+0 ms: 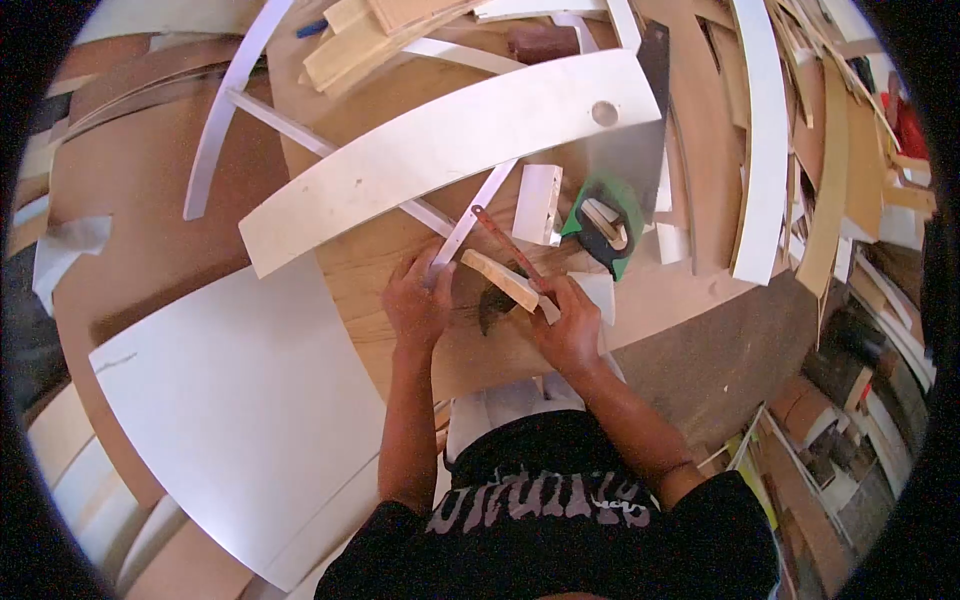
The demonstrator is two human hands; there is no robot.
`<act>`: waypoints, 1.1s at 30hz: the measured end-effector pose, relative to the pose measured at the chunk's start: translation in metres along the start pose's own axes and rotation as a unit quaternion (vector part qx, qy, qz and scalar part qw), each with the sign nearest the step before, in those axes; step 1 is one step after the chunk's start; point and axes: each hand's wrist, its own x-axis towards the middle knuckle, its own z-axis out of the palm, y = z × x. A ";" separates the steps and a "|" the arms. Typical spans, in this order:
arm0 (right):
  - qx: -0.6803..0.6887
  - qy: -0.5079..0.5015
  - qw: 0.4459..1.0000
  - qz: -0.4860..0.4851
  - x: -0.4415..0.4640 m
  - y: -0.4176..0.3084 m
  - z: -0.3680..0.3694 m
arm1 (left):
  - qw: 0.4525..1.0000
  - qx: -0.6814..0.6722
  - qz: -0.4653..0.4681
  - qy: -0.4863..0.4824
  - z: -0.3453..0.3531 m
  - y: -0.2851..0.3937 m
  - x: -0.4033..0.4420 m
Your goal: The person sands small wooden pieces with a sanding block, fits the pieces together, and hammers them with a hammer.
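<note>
My left hand [418,300] is closed around the near end of a narrow white strip [478,217], which slants up toward a long board. My right hand [568,325] grips a thin reddish-brown hacksaw blade [508,243] with a hole at its far end; that tip meets or overlaps the strip. A short wooden block [500,280] reaches to my right fingers; whether they hold it too I cannot tell. Beyond the blade lies a white-faced block [538,203]. A handsaw with a green and black handle [605,225] rests to the right.
A long curved white board [450,150] with a round hole lies across the wooden table [400,350]. On the left is a large white panel [240,420]. Wood offcuts [370,40] and a brown cylinder [543,43] sit at the back. Curved strips [757,140] and scrap crowd the right.
</note>
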 end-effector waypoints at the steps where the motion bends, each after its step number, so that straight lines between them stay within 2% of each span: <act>1: -0.003 0.002 1.000 0.009 -0.002 0.000 0.007 | 1.000 -0.008 0.025 0.004 0.002 -0.005 0.002; 3: 0.007 0.041 0.999 0.020 -0.007 0.004 0.019 | 0.999 -0.023 0.042 -0.001 0.006 -0.011 -0.001; 5: 0.013 0.069 0.997 0.031 -0.010 0.008 0.033 | 0.990 -0.120 0.018 -0.074 0.003 -0.018 0.009; 9: 0.014 0.110 0.993 0.050 -0.021 0.013 0.045 | 0.987 -0.095 -0.029 -0.127 0.004 -0.025 0.002; 10: -0.010 0.114 0.992 0.058 -0.024 0.015 0.046 | 0.985 -0.146 -0.004 -0.091 0.004 -0.022 0.002; 11: 0.026 0.130 0.990 0.043 -0.026 0.016 0.050 | 0.979 -0.197 0.021 -0.052 0.003 -0.021 0.003; 12: 0.024 0.129 0.990 0.049 -0.027 0.014 0.052 | 0.978 -0.198 0.020 -0.058 0.000 -0.018 0.007; 14: 0.031 0.138 0.987 0.075 -0.024 0.008 0.048 | 0.975 -0.203 0.075 -0.057 -0.001 -0.013 0.016; 18: 0.003 0.142 0.986 0.086 -0.019 0.004 0.047 | 0.971 -0.223 0.075 -0.053 0.008 -0.022 0.015; 20: 0.049 0.157 0.983 0.083 -0.018 0.008 0.046 | 0.971 -0.219 0.063 -0.077 0.008 -0.024 0.017; 21: 0.007 0.118 0.988 0.104 -0.015 -0.002 0.038 | 0.970 -0.223 0.056 -0.078 0.009 -0.024 0.018; 23: 0.027 0.122 0.987 0.097 -0.012 -0.005 0.038 | 0.964 -0.245 0.095 -0.051 0.010 -0.026 0.022; 25: 0.049 0.126 0.987 0.090 -0.013 -0.006 0.038 | 0.968 -0.226 0.093 -0.049 0.006 -0.026 0.021; 28: 0.033 0.119 0.983 0.135 -0.018 -0.001 0.042 | 0.969 -0.226 0.088 -0.045 0.007 -0.025 0.021; 30: 0.053 0.171 0.980 0.083 -0.012 0.002 0.045 | 0.964 -0.248 0.087 -0.028 0.006 -0.027 0.025; 33: 0.060 0.161 0.982 0.080 -0.009 -0.026 0.036 | 0.954 -0.282 0.074 -0.066 0.010 -0.033 0.020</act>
